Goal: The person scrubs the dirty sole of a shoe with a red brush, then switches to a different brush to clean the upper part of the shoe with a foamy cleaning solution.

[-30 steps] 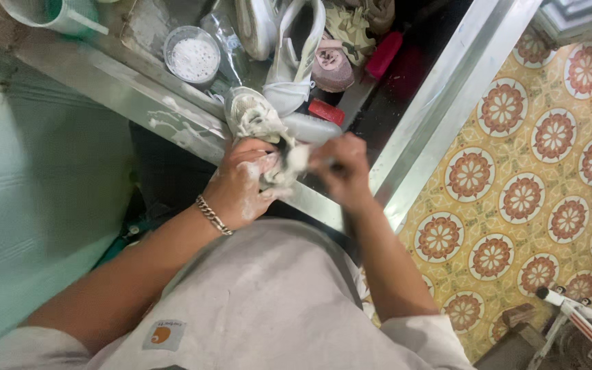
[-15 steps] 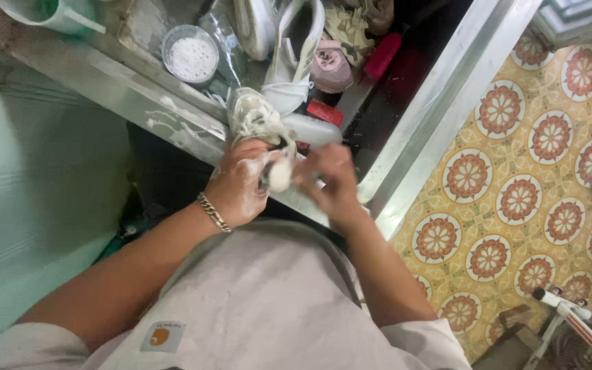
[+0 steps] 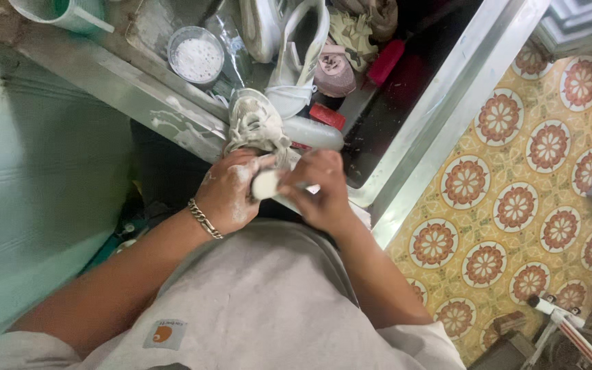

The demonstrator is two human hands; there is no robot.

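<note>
Shifted leftward, right hand (image 3: 320,188) hides most of the brush (image 3: 266,183) against the sneaker (image 3: 255,123).

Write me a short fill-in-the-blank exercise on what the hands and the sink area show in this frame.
1. The left hand grips a soapy, off-white ____ over the edge of the metal sink.
2. The left wrist wears a chain ____.
3. The right hand holds a small brush with a ____ head against the laces.
4. The floor tiles beside the sink bear a round ____ pattern.

Missing words: shoe; bracelet; white; flower
</note>
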